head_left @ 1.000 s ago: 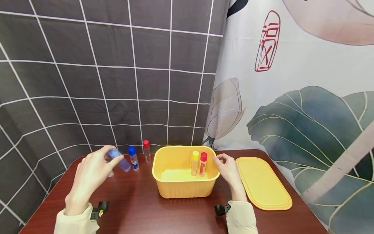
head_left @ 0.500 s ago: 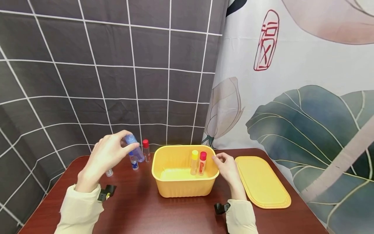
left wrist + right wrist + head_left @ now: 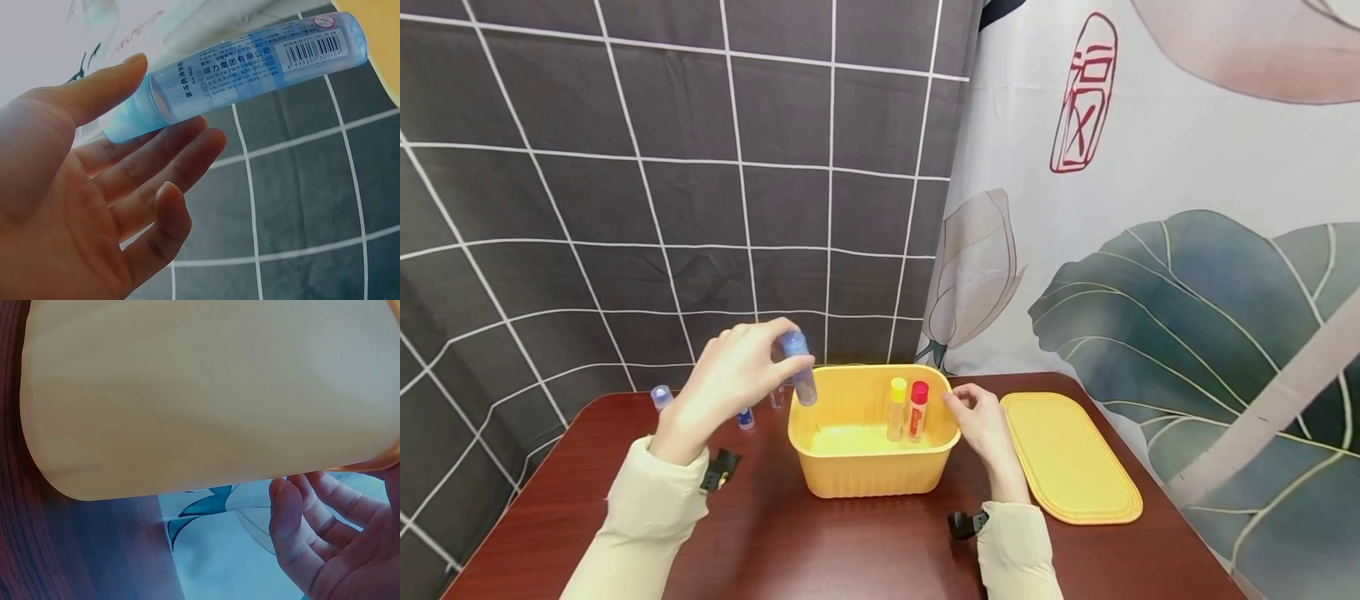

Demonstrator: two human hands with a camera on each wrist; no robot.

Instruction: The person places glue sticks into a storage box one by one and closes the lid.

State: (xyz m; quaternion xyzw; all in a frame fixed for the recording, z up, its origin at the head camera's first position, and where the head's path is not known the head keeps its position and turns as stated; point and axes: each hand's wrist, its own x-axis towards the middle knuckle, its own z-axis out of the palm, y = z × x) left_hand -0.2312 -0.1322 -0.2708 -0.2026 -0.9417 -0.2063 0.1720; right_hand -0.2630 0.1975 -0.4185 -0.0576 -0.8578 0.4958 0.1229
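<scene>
My left hand (image 3: 730, 379) pinches a translucent blue liquid glue bottle (image 3: 801, 379) by its capped end. The bottle hangs tilted over the left rim of a yellow plastic bin (image 3: 872, 477); printed text and a barcode show on its side (image 3: 250, 69) in the left wrist view. My right hand (image 3: 988, 433) holds the bin's right rim, with curled fingers (image 3: 287, 509) against the edge in the right wrist view. Inside the bin, towards the right, a yellow-capped glue bottle (image 3: 897, 412) and a red-capped one (image 3: 917, 417) stand upright side by side.
Left of the bin stand a pale-capped bottle (image 3: 661, 396), a blue-labelled bottle (image 3: 745, 418) and a clear bottle (image 3: 777, 397), partly hidden by my left hand. A yellow lid (image 3: 1071, 458) lies flat on the right of the dark red table (image 3: 850, 550). Curtains hang behind.
My left hand has carried the blue glue bottle rightwards from the bottles at the left to the bin's left rim. The right hand has stayed at the bin.
</scene>
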